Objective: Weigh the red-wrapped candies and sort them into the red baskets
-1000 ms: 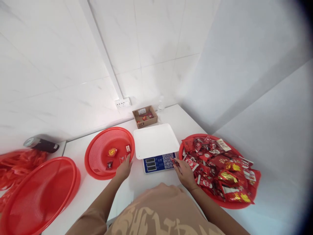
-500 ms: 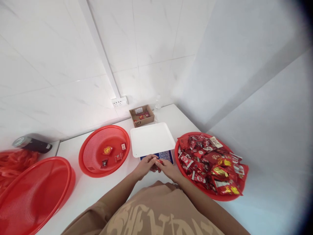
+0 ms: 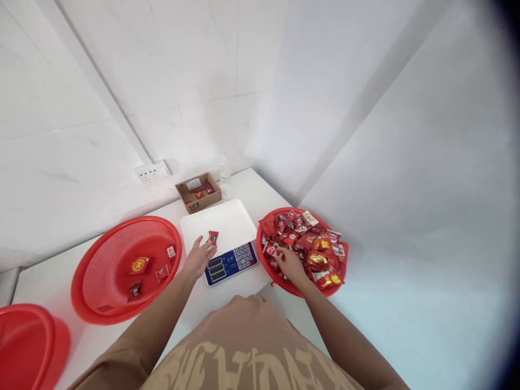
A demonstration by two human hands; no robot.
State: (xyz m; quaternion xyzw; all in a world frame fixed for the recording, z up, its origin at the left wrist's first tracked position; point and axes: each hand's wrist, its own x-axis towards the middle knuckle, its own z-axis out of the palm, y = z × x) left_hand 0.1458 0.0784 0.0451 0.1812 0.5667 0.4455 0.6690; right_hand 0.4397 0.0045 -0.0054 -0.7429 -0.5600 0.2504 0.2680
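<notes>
The left hand has its fingers spread beside a red sweet on the white tray; a bump could knock it off. The right hand is over the basket, by a packet; I cannot tell if its fingers pinch it. The heap is high, so digging could spill some. The box says SF; the keys show numbers

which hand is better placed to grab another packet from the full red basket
Right, I'd judge: the right hand is at the full red basket, its fingers down at the packets. The left hand is across at the white scale tray, next to a lone red packet.
</notes>
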